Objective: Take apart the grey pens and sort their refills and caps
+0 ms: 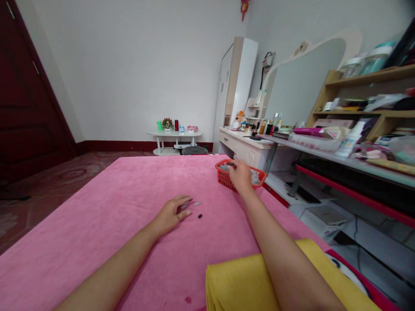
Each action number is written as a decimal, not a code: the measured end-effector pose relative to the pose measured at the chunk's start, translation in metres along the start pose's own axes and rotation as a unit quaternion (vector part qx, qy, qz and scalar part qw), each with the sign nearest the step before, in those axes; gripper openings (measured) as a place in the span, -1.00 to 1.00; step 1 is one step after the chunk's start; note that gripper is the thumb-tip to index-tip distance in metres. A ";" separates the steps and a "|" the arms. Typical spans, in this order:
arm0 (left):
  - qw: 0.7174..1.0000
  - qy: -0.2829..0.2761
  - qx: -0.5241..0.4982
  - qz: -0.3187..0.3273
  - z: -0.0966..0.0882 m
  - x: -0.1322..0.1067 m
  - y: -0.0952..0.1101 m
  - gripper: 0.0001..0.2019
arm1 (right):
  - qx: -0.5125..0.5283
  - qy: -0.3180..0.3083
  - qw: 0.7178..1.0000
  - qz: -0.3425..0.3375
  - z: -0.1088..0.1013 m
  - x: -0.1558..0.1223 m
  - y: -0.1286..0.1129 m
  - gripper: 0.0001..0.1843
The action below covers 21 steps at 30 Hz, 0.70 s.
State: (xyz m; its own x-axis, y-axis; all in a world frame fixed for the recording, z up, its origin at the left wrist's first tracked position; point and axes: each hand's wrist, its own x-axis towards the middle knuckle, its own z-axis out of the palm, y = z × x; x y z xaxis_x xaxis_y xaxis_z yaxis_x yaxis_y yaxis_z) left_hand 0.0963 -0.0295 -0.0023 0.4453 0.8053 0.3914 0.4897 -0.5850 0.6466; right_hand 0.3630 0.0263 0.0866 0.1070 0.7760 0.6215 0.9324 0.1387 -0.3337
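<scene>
My left hand (pixel 171 213) rests on the pink blanket (pixel 113 207), its fingers loosely curled toward a small grey piece (pixel 197 203) and a small black piece (pixel 200 216) lying just to its right. My right hand (pixel 240 175) reaches into a red plastic basket (pixel 225 177) near the bed's right edge. Its fingers are bent down among pale grey things inside, and I cannot see whether they hold one.
A yellow cloth (pixel 246 280) covers my lap at the bottom. To the right stand a cluttered desk (pixel 324 151), wooden shelves (pixel 372 82) and a white dresser (pixel 240 142) with bottles. A small white table (pixel 173 136) stands by the far wall, a dark red door (pixel 26 108) at left.
</scene>
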 end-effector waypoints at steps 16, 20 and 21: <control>1.000 -0.024 0.000 0.018 0.002 -0.002 0.008 -0.45 | 0.076 -0.337 0.934 -0.087 0.058 -0.065 -0.059 -0.81; 0.999 -0.035 0.024 0.026 0.002 -0.005 0.005 -0.37 | 0.082 -0.334 0.936 -0.079 0.057 -0.066 -0.061 -0.84; 0.999 -0.034 0.026 0.022 0.001 -0.006 0.004 -0.36 | 0.083 -0.336 0.935 -0.079 0.055 -0.065 -0.062 -0.84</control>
State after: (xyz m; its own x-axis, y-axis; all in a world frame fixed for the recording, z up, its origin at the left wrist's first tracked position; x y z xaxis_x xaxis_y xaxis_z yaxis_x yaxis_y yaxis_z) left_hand 0.0968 -0.0370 -0.0026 0.5163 0.7712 0.3724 0.5053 -0.6254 0.5946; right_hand 0.2793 0.0013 0.0278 -0.3207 0.9413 0.1050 0.8457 0.3345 -0.4159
